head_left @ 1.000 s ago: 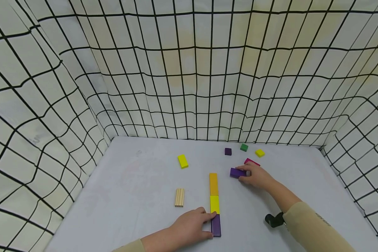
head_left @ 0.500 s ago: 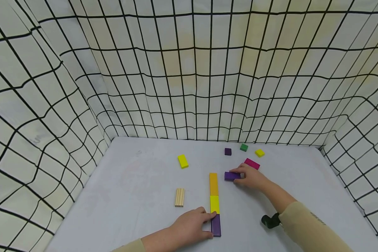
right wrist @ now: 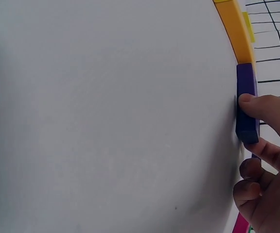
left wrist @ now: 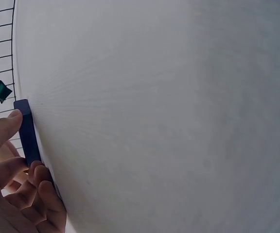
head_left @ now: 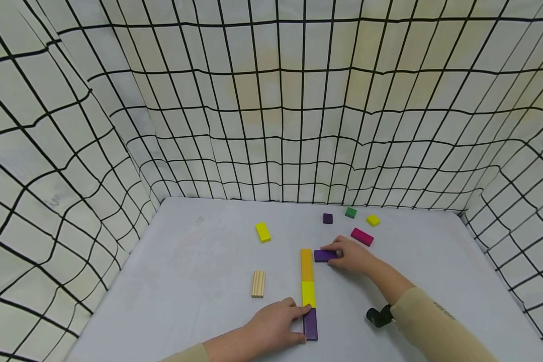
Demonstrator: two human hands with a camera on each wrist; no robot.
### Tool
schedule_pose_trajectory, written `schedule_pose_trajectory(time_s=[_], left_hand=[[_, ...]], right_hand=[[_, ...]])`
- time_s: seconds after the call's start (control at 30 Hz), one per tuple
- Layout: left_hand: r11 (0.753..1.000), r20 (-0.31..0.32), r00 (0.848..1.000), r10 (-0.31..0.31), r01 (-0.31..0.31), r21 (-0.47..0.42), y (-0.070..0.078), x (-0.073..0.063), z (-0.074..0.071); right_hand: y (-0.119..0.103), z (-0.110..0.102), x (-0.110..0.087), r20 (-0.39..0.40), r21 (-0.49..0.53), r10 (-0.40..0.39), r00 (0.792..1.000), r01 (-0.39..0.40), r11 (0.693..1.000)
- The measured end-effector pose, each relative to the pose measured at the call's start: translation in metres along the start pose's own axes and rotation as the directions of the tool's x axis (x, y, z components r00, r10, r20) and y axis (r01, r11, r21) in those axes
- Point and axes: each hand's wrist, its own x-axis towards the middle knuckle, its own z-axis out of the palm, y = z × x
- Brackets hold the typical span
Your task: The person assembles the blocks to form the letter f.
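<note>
A row of three blocks runs up the white table: an orange block [head_left: 306, 265] at the far end, a yellow block [head_left: 308, 294], then a purple block [head_left: 310, 324] nearest me. My left hand [head_left: 271, 322] holds that near purple block between thumb and a finger, fingertip by its seam with the yellow one. A second purple block [head_left: 323, 256] is pinched by my right hand [head_left: 355, 257], lying crosswise with its left end close beside the orange block's far part. The right wrist view shows the thumb on this block's [right wrist: 246, 87] long side.
A ridged wooden block [head_left: 258, 284] and a yellow block [head_left: 263, 233] lie left of the row. Beyond my right hand are a magenta block [head_left: 362, 237], a dark purple cube [head_left: 328, 218], a green block [head_left: 350, 212] and another yellow block [head_left: 373, 220]. Black netting [head_left: 271, 136] encloses the table.
My right hand has brought its purple block leftward and slightly nearer, up to the orange block, uncovering the magenta block. My left hand stays in place on the near purple block.
</note>
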Motion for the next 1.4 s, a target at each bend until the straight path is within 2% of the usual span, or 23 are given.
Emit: schedule_pose_trajectory(time_s=[0.37, 0.73, 1.03, 1.4], left_hand=[[1.0, 0.004, 1.0, -0.002, 0.002, -0.001, 0.0013, 0.0008, 0.0008], [1.0, 0.015, 1.0, -0.02, 0.02, -0.007, 0.0029, 0.0011, -0.0001], [1.0, 0.016, 1.0, -0.01, 0.01, 0.001, 0.0018, 0.0016, 0.0001], [1.0, 0.007, 1.0, -0.005, 0.005, 0.006, 0.0015, 0.0011, 0.0007]], right_hand=[[-0.0016, 0.002, 0.0017, -0.006, 0.024, -0.018, 1.0, 0.018, 1.0], [-0.0005, 0.0029, 0.0036, -0.004, 0.04, -0.014, 1.0, 0.014, 0.999], [-0.0024, 0.0029, 0.0013, 0.005, 0.045, -0.003, 1.0, 0.003, 0.999], [0.0031, 0.0002, -0.0028, -0.014, 0.111, 0.022, 1.0, -0.02, 0.994]])
